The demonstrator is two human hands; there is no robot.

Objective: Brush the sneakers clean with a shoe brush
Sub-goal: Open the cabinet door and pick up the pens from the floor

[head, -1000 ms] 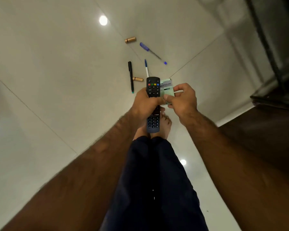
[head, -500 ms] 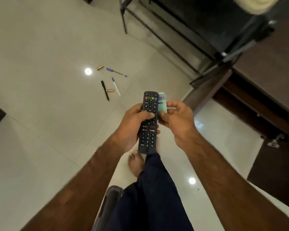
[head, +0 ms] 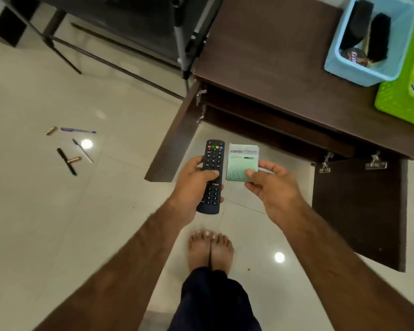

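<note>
Under everything lies the pale shiny floor (head: 58, 223). On it stands a big dark brown desk (head: 273, 56). Both of the desk's doors are swung open: the left door (head: 172, 144) and the right door (head: 359, 211). Left of the desk, close to its corner, stands a black metal stand (head: 129, 17).

A person stands in front of the desk with both bare arms held out toward it. Two bare feet (head: 210, 249) are side by side on the floor in front of the desk, between the two doors.

On top of the desk, at its right end, sits a green basket (head: 399, 101). A blue basket (head: 359, 72) touches it, a bit farther back. The shoe brush (head: 378, 37), black and bristly, stands inside the blue basket with other dark things that are hard to make out.

The left hand (head: 191, 185) is in front of the desk, fingers wrapped round a black remote (head: 213, 163), thumb on the buttons. The right hand (head: 275, 185) is beside it and pinches a small green box (head: 242, 161) between thumb and fingers.

Far left of the desk, on the floor, lie a purple pen (head: 78, 130), a black pen (head: 66, 161) and a white pen (head: 83, 150), with two little gold pieces (head: 50, 130) among them.
</note>
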